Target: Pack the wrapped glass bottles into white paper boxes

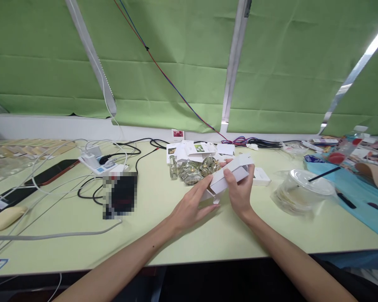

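Note:
A small white cardboard box (229,175) is held tilted above the table between my two hands. My right hand (242,191) grips its right side, thumb on the near face. At the lower left end, where a flap sticks out, my left hand (193,203) has its fingers closed around the box's edge. Just behind sit several glass bottles (190,172) with gold-coloured parts, bunched together. White boxes and cards (197,149) with small pictures lie beyond them. Another white box (261,177) rests right of my right hand. What is inside the held box is hidden.
On the right stand a lidded plastic cup (311,182) with a black straw and a clear bottle (349,142) by a blue cloth (362,205). To the left are a power strip (108,167), tangled cables and a pixelated dark object (122,195). The table's front edge (214,263) runs below my forearms.

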Demonstrator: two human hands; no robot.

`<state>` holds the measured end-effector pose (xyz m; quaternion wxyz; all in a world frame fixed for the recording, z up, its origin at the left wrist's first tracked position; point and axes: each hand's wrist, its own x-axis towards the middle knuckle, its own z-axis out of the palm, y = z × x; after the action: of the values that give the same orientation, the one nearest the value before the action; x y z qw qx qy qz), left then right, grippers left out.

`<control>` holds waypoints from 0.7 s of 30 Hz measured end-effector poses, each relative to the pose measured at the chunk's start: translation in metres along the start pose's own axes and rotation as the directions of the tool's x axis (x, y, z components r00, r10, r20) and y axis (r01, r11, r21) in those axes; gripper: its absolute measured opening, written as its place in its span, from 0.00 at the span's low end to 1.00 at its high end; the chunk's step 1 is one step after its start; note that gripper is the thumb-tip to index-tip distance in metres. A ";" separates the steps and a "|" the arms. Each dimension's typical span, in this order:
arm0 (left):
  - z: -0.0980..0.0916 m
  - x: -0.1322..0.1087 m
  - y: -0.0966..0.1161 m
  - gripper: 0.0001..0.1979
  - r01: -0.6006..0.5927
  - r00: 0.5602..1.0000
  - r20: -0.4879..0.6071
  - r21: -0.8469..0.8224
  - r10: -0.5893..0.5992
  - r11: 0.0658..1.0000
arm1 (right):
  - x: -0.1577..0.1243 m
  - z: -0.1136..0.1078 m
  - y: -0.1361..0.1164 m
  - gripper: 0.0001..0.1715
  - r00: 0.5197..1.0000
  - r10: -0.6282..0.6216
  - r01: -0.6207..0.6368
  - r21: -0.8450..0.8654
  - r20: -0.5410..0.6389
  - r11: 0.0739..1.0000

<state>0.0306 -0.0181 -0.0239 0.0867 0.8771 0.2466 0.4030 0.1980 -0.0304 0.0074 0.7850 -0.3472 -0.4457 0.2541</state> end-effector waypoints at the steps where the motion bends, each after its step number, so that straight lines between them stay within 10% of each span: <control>1: 0.000 0.000 0.000 0.40 0.006 1.000 0.004 0.000 -0.006 1.000 | -0.001 0.001 -0.001 0.33 1.000 -0.007 0.007 -0.012 0.002 1.000; 21: 0.002 -0.001 -0.002 0.38 -0.012 1.000 -0.006 -0.020 0.012 1.000 | -0.006 0.002 0.001 0.40 0.994 -0.084 0.090 -0.078 0.076 0.993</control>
<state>0.0310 -0.0169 -0.0261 0.0923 0.8766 0.2374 0.4083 0.1938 -0.0336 0.0042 0.7639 -0.3498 -0.4985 0.2134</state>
